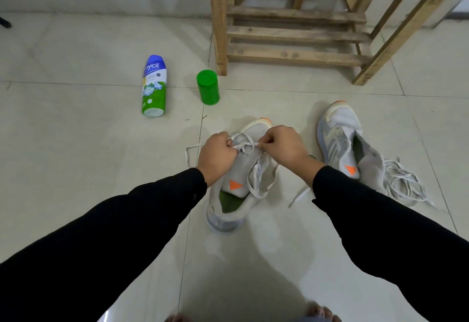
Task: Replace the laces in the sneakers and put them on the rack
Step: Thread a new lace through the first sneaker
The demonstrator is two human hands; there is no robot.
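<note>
A white sneaker point(236, 202) with an orange triangle on its tongue stands on the tiled floor in front of me, toe pointing away. My left hand point(215, 155) and my right hand point(284, 146) hover over its forefoot, each pinching a part of the white lace point(245, 145) that runs between them. Loose ends of that lace trail to the left and down the right side of the shoe. The second sneaker point(340, 138), without a lace, lies to the right. Beside its heel sits a tangled white lace point(403, 182). The wooden rack point(294, 32) stands behind.
A blue, white and green powder bottle point(153, 86) lies on the floor at the left. A green-lidded container point(208, 87) stands by the rack's front left leg. A grey wall base runs along the back. My bare toes point(319, 312) show at the bottom edge.
</note>
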